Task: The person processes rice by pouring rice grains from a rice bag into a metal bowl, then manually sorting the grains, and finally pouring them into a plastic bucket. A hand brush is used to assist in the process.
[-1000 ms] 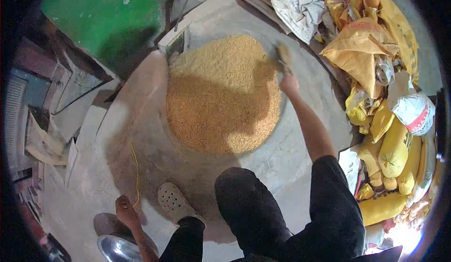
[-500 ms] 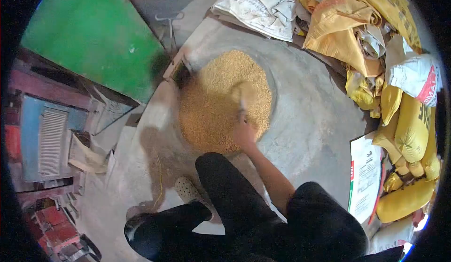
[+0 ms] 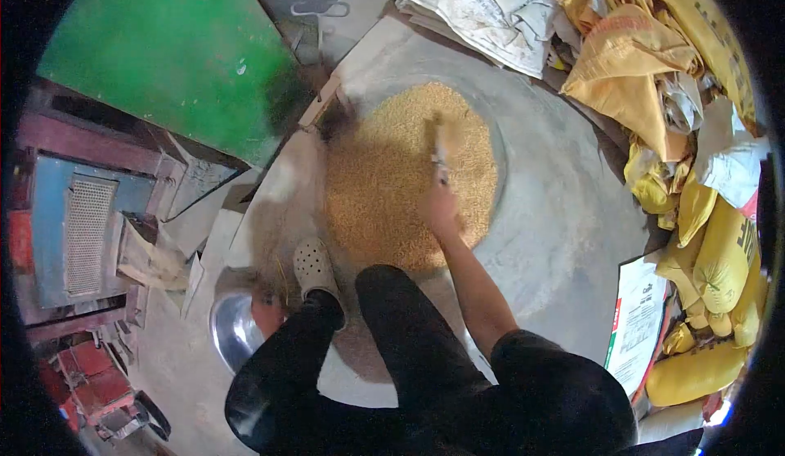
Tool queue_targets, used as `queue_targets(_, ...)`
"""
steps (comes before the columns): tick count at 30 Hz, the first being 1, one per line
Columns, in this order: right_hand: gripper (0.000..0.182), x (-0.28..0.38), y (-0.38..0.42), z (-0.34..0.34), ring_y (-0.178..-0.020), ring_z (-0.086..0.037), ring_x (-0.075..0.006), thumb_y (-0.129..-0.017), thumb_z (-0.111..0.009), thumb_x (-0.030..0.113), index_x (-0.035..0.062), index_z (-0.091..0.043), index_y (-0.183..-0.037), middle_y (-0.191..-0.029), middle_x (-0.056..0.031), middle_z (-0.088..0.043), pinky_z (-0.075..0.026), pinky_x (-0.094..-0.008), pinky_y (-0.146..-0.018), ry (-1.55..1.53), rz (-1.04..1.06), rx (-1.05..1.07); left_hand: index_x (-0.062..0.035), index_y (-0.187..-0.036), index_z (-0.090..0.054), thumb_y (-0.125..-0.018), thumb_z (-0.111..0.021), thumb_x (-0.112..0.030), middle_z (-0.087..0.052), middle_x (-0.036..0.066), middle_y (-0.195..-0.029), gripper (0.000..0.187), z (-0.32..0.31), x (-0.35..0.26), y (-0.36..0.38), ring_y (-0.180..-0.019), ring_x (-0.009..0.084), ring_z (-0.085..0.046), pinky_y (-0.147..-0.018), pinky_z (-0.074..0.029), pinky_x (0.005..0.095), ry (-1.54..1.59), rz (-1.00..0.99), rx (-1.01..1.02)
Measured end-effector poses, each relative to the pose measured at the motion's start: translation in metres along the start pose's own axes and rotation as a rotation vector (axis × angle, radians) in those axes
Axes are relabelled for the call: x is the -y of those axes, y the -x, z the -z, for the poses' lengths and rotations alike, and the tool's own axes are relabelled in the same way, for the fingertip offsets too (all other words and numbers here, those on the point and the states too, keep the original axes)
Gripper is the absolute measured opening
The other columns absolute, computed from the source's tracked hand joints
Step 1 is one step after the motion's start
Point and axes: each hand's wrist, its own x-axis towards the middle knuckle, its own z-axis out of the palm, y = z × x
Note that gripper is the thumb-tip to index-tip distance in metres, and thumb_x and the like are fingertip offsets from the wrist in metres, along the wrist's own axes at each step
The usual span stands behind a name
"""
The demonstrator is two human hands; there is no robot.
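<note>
My right hand [image 3: 442, 211] is closed around the handle of a short tool [image 3: 439, 147], whose far end is blurred over the heap of golden grain [image 3: 384, 186] on the grey floor. Low on the left, my left hand [image 3: 268, 313] is at the inner right side of a shiny metal bowl [image 3: 231, 331]; its fingers are blurred and partly hidden by my leg. The bowl stands beside my shoe [image 3: 313, 266].
A green panel [image 3: 172, 55] and a blue machine part with a grille [image 3: 88, 235] are on the left. White sacks [image 3: 491, 14] lie at the top, yellow sacks [image 3: 724, 260] at the right, with a printed sack [image 3: 642, 317] near them.
The metal bowl has come into view at the lower left with my left hand. My left foot has shifted up and left. The tool's blurred end points further up over the grain.
</note>
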Motion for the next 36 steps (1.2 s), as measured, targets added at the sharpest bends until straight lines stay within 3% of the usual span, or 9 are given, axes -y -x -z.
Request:
queue_targets(4,0.058,0.041,-0.01,-0.001,-0.078,-0.063,-0.0378,-0.08,-0.047,0.011,0.0122,-0.033,-0.136,-0.086,-0.0219,-0.063,-0.05,-0.0481,-0.066,-0.033,0.141,0.282,0.0006,-0.113,-0.055,-0.079,-0.056,-0.041,-0.06,0.027,-0.099,0.053,-0.026,-0.032,-0.067,-0.093,0.0415,-0.058,-0.081,-0.045,0.0454,-0.193,0.11,0.11)
queue_targets(11,0.049,-0.031,-0.089,-0.001,-0.077,-0.064,-0.0354,-0.08,-0.046,0.008,0.0073,-0.041,-0.129,-0.085,-0.0216,-0.063,-0.052,-0.0454,-0.066,-0.014,-0.272,0.065,-0.0021,-0.098,-0.06,-0.082,-0.054,-0.047,-0.064,0.021,-0.081,0.048,0.018,-0.068,-0.087,-0.082,0.0401,-0.062,-0.073,-0.048,0.0487,-0.591,0.099,0.28)
queue_targets(16,0.027,0.047,-0.055,-0.025,-0.091,-0.063,-0.0373,-0.081,-0.054,0.018,-0.0001,-0.06,-0.101,-0.096,-0.0233,-0.063,-0.051,-0.0432,-0.079,0.003,-0.185,0.316,-0.0086,-0.106,-0.059,-0.088,-0.05,-0.043,-0.064,0.019,-0.079,0.04,0.02,-0.162,-0.111,-0.078,0.0384,-0.062,-0.071,-0.047,0.0475,-0.18,-0.087,0.408)
queue_targets(20,0.037,0.038,0.019,0.058,-0.09,-0.058,-0.0431,-0.08,-0.05,0.014,0.0055,-0.049,-0.116,-0.098,-0.0261,-0.061,-0.047,-0.0491,-0.079,-0.129,0.039,0.237,-0.0072,-0.111,-0.057,-0.089,-0.054,-0.035,-0.064,0.013,-0.074,0.036,-0.015,-0.195,-0.119,-0.067,0.0279,-0.063,-0.063,-0.048,0.0374,0.078,-0.342,0.621)
queue_targets(24,0.062,-0.064,0.129,0.09,-0.096,-0.059,-0.039,-0.089,-0.042,0.014,0.011,-0.012,-0.143,-0.105,-0.0272,-0.059,-0.047,-0.0441,-0.082,-0.319,0.008,0.038,-0.0072,-0.111,-0.057,-0.089,-0.053,-0.036,-0.066,0.013,-0.08,0.036,-0.031,-0.247,-0.108,-0.073,0.0261,-0.064,-0.066,-0.049,0.0365,0.278,-0.461,0.922)
queue_targets(26,0.063,-0.009,0.14,0.139,-0.098,-0.059,-0.0382,-0.088,-0.042,0.013,0.0104,-0.011,-0.143,-0.105,-0.031,-0.057,-0.047,-0.0422,-0.084,-0.36,-0.695,0.458,-0.007,-0.113,-0.056,-0.09,-0.052,-0.036,-0.066,0.013,-0.084,0.037,-0.033,-0.26,-0.096,-0.076,0.0265,-0.065,-0.068,-0.05,0.0371,0.227,-0.479,1.044)
queue_targets(30,0.063,-0.03,0.16,0.042,-0.079,-0.057,-0.0433,-0.088,-0.044,0.014,0.0019,-0.012,-0.141,-0.088,-0.0273,-0.059,-0.044,-0.051,-0.069,-0.313,-0.198,0.372,-0.0037,-0.115,-0.054,-0.092,-0.05,-0.036,-0.063,0.018,-0.102,0.04,-0.065,-0.254,-0.081,-0.093,0.0292,-0.061,-0.079,-0.048,0.0394,0.265,-0.619,1.08)
queue_targets(34,0.052,0.028,0.075,0.01,-0.107,-0.049,-0.0421,-0.087,-0.045,0.014,-0.0039,-0.032,-0.134,-0.121,-0.0308,-0.047,-0.037,-0.0462,-0.091,-0.585,0.014,0.318,-0.0013,-0.112,-0.055,-0.094,-0.044,-0.031,-0.059,0.019,-0.105,0.036,-0.081,-0.235,-0.082,-0.097,0.0321,-0.057,-0.083,-0.044,0.0426,0.302,-0.517,1.057)
queue_targets(36,0.043,0.001,0.057,-0.023,-0.094,-0.056,-0.0297,-0.088,-0.046,0.016,-0.0021,-0.043,-0.126,-0.101,-0.0226,-0.059,-0.044,-0.0388,-0.081,-0.421,0.192,0.268,-0.0013,-0.108,-0.055,-0.094,-0.043,-0.029,-0.059,0.019,-0.103,0.034,-0.081,-0.232,-0.091,-0.095,0.032,-0.057,-0.081,-0.044,0.0431,0.306,-0.52,1.114)
